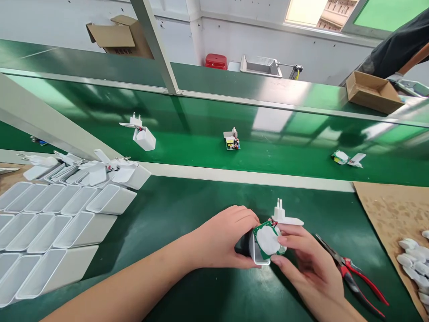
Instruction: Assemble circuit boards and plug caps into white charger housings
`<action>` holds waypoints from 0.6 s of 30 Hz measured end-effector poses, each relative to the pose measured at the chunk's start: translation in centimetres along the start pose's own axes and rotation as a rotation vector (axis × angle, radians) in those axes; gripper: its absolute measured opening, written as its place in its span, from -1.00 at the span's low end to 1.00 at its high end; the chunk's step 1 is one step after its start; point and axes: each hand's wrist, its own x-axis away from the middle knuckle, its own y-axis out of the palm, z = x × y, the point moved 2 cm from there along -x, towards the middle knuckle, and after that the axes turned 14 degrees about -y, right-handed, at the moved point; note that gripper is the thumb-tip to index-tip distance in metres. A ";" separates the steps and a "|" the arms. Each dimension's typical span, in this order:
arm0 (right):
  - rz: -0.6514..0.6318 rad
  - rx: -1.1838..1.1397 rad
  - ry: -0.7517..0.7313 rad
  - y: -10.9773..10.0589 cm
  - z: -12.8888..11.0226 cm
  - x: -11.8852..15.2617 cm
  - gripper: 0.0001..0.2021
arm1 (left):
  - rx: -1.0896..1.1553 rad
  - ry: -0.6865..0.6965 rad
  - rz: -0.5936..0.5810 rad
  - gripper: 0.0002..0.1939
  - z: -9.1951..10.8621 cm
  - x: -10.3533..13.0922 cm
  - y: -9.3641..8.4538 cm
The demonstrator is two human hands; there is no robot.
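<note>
White charger housing [254, 250] sits low centre on the green mat, left hand [219, 243] closed around its body, steadying it. Right hand [310, 264] pinches the green circuit board [268, 240], white pad face up, fingertips clamped on its lower and right edges; board is tilted over the housing mouth, partly in. Plug cap [284, 217] with two pins upright hangs off the board by short wires, just behind it, touching the right fingers. Looks like the board-seating step: board angled at the opening, not yet flush. Judgement: next move needs the board squared to the shell walls and pushed straight, wires tucked so the cap can close without pinching them. Room: red-handled pliers [351, 275] lie just right of the right hand, near the wrist path. Rows of empty white shells [56, 228] fill the left, well apart. Cardboard sheet [392, 214] at far right. Conveyor belt [288, 154] beyond the pale rail carries part-built units; open mat between hands and rail.
</note>
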 end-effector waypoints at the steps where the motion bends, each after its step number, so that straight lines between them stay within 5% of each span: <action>1: -0.021 0.061 -0.038 0.0 -0.5 -0.2 -0.60 | 0.000 0.011 0.010 -0.45 0.0 0.1 0.1; 8: -0.083 0.303 -0.192 -0.5 -2.4 0.5 -0.55 | -0.041 0.034 0.097 -0.55 -0.2 0.4 0.2; 18: -0.134 -0.007 0.060 -0.9 -2.2 1.4 -0.47 | -0.022 0.029 0.065 -0.54 -0.4 0.3 0.2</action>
